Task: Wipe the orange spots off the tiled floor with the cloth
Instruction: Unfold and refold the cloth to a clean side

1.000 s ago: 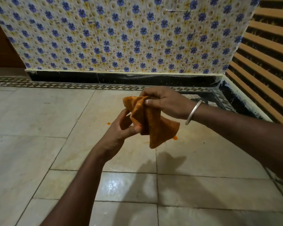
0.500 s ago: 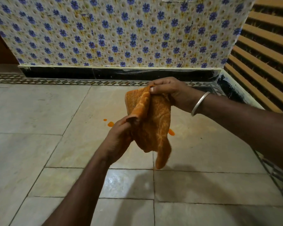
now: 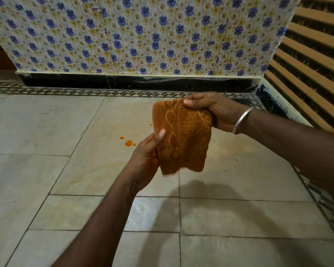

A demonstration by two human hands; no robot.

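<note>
The cloth [image 3: 183, 135] is held folded above the floor [image 3: 46, 132] by the left hand [image 3: 146, 157] and the right hand [image 3: 218, 110], both pinching it, and it must next be lowered onto the orange spots [image 3: 128, 143].

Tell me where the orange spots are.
Head view: orange spots lie on the tiled floor, centre-left, just left of the left hand holding the cloth.

Both arms reach forward, left hand [image 3: 145, 158] and right hand [image 3: 217, 111] each gripping the cloth [image 3: 185, 140].
</note>
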